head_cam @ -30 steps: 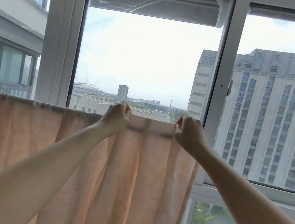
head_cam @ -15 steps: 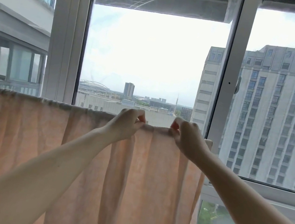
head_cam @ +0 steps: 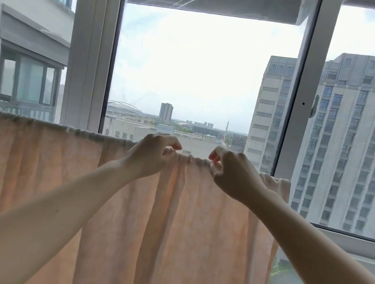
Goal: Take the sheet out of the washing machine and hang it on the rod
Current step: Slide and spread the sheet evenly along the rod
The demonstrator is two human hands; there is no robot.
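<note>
Head: sheet edge between pinching hands.

A pale peach sheet hangs draped over the rod (hidden under the fold), spread from the left edge to near the right window frame, its top edge bunched in small gathers at centre, long folds falling

I have one view only, the head camera, so no second view overlaps with it. It sits at the person's head height and faces forward, roughly level, toward a window frame and the buildings beyond. The wide-angle lens bows the frame's uprights. Both forearms enter from the lower corners. The left hand and right hand sit near centre, close to the lens, at the top edge of the sheet.
</note>
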